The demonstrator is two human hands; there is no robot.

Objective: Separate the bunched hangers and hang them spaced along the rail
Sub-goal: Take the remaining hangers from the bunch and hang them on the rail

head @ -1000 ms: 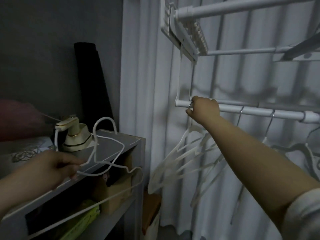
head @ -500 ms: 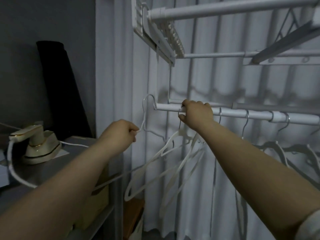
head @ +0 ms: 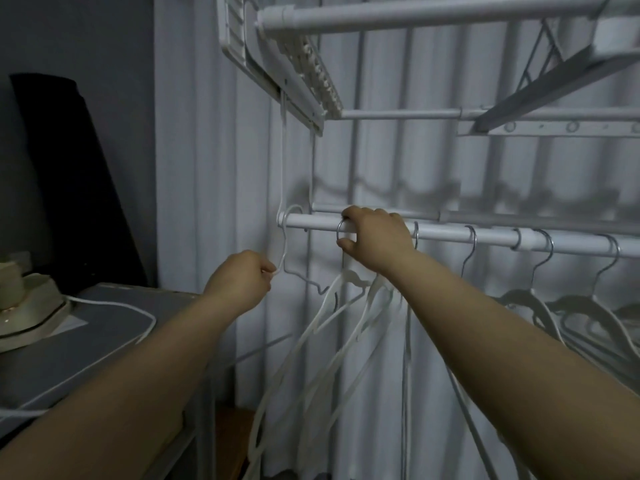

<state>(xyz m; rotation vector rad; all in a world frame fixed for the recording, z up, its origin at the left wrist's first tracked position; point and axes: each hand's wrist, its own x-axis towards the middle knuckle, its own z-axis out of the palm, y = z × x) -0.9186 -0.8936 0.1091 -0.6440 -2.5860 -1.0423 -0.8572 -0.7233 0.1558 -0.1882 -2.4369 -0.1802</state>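
Observation:
A white rail (head: 446,236) runs across the rack at mid height. My left hand (head: 242,278) pinches the neck of a thin white wire hanger (head: 284,258) whose hook sits over the rail's left end. My right hand (head: 375,237) grips the rail and the metal hooks of a bunch of white hangers (head: 332,323) that dangle tilted below it. Further right, several more hangers (head: 519,299) hang spaced along the rail by their metal hooks.
A grey shelf unit (head: 104,327) stands at the left with a cream steam iron (head: 24,306) and its white cord on top. A dark rolled mat (head: 69,168) leans on the wall behind. White curtains hang behind the rack; upper rack bars (head: 415,12) are overhead.
My left hand carried the thin wire hanger from over the shelf up to the rail and hooked it on the left end. My right hand stayed on the bunched hooks.

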